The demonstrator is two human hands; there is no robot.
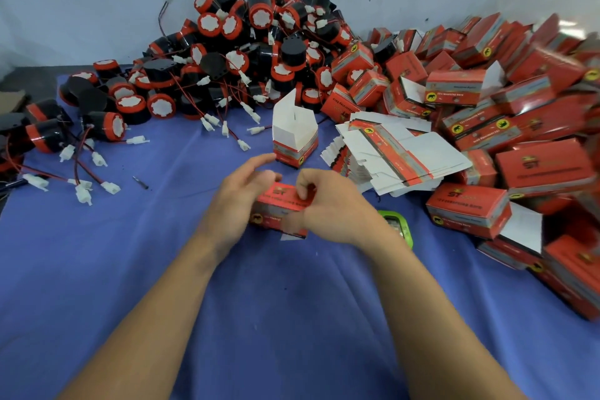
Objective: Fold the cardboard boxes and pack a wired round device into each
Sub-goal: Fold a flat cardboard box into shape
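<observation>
Red box held in 2 hands

At centre over the blue cloth, the left hand grips its left end and the right hand pinches its top flap; contents hidden. Behind, 1 open box stands upright, between round devices and flat cartons.

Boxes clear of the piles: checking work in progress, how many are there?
2: one red box between the left hand and right hand, one open box upright just beyond them.
</observation>
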